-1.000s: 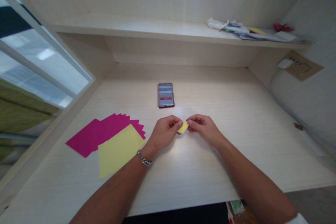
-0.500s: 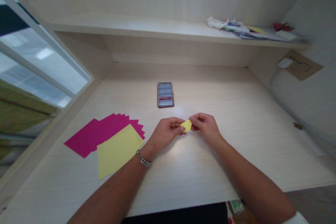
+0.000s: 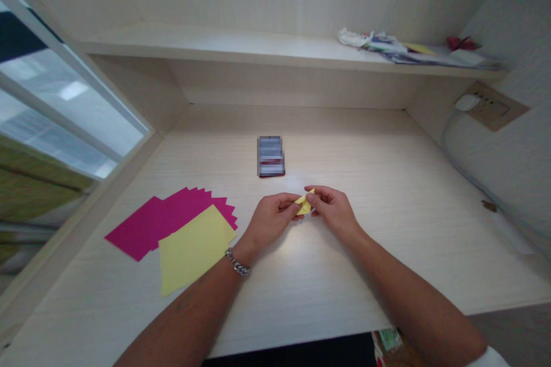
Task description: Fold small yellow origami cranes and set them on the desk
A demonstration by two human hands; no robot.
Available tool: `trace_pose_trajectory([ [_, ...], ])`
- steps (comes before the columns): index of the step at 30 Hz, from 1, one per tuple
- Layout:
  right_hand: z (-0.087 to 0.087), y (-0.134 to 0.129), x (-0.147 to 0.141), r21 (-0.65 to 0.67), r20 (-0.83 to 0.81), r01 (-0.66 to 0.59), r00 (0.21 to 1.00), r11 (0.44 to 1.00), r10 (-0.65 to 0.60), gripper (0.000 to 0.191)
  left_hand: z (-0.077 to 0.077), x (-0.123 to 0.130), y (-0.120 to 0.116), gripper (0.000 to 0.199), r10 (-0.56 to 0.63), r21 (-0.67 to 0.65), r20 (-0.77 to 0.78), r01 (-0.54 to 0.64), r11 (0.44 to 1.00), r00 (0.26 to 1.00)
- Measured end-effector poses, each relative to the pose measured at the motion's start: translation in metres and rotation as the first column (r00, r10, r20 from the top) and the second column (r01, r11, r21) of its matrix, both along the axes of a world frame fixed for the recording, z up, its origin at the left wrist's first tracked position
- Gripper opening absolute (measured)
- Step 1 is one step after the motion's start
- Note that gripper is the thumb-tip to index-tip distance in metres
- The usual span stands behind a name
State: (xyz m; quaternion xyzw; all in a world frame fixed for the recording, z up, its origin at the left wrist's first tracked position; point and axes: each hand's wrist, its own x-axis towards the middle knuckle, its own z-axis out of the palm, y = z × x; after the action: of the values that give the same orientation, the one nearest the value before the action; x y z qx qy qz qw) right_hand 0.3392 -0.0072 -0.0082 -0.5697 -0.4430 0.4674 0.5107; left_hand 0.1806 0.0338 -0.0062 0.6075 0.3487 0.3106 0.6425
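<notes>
A small folded piece of yellow paper (image 3: 304, 205) is held between my two hands, just above the desk. My left hand (image 3: 275, 215) pinches its left side between thumb and fingers. At its right side, my right hand (image 3: 331, 206) grips it, with the thumb pressed on the front and the index finger behind the top. One flap stands up beside the right thumb, and the fingers partly cover the paper. To the left lie a flat yellow sheet (image 3: 193, 249) and several fanned magenta sheets (image 3: 172, 218) partly under it.
A phone-like device (image 3: 271, 156) with a blurred screen lies beyond my hands on the desk (image 3: 353, 149). Papers (image 3: 413, 53) are piled on the shelf (image 3: 224, 46) above. At right, a cable (image 3: 456, 160) runs from the wall socket (image 3: 493, 106).
My right hand has shifted slightly left over the yellow paper, its thumb now farther onto it. The paper's flat face has bent, with a flap now raised. My left hand stays nearly still.
</notes>
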Motion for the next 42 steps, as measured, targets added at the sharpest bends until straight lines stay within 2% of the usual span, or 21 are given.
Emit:
trace_pose_trajectory([
  [4,-0.004,-0.002,-0.003,0.040,0.095,-0.047,0.995,0.998,0.043,0.073,-0.001,-0.002,0.002,0.022,0.078,0.085,-0.055,-0.073,0.994,0.995],
  [6,-0.005,-0.002,-0.004,0.048,0.145,-0.042,0.989,0.998,0.035,0.077,0.000,-0.002,0.002,0.022,0.087,0.099,-0.073,-0.079,0.992,0.994],
  [8,-0.007,-0.003,-0.003,0.053,0.168,-0.037,0.985,0.998,0.028,0.072,0.000,-0.002,0.002,0.023,0.083,0.084,-0.065,-0.077,0.993,0.994],
  [13,-0.005,-0.003,-0.002,0.079,0.172,-0.068,0.984,0.995,0.053,0.045,0.000,-0.001,0.002,0.026,0.108,0.029,-0.028,-0.107,0.994,0.994],
  [17,-0.002,-0.001,-0.003,0.067,0.043,-0.066,0.997,0.996,0.063,0.032,-0.002,-0.001,0.004,0.026,0.119,-0.020,-0.019,-0.120,0.993,0.993],
  [23,0.003,0.002,-0.002,-0.132,-0.278,0.000,0.960,0.991,-0.037,0.024,0.000,0.001,0.002,0.022,0.151,-0.265,0.078,-0.125,0.956,0.986],
  [29,0.009,-0.002,0.000,-0.136,-0.323,-0.050,0.946,0.989,0.003,0.027,0.006,-0.001,0.002,0.023,0.101,-0.420,0.207,-0.005,0.908,0.973],
  [32,0.009,-0.003,0.001,-0.111,-0.293,-0.074,0.955,0.991,0.038,0.029,0.006,-0.003,0.002,0.024,0.087,-0.433,0.245,0.029,0.901,0.966],
  [38,0.002,0.000,0.002,-0.006,-0.046,0.070,0.996,0.998,-0.071,0.028,0.002,-0.002,0.001,0.025,0.059,-0.318,0.180,0.001,0.948,0.982],
  [42,0.001,-0.001,0.003,0.071,0.089,0.051,0.994,0.996,-0.058,0.022,0.003,0.000,-0.001,0.028,0.032,-0.295,0.190,0.026,0.955,0.981],
])
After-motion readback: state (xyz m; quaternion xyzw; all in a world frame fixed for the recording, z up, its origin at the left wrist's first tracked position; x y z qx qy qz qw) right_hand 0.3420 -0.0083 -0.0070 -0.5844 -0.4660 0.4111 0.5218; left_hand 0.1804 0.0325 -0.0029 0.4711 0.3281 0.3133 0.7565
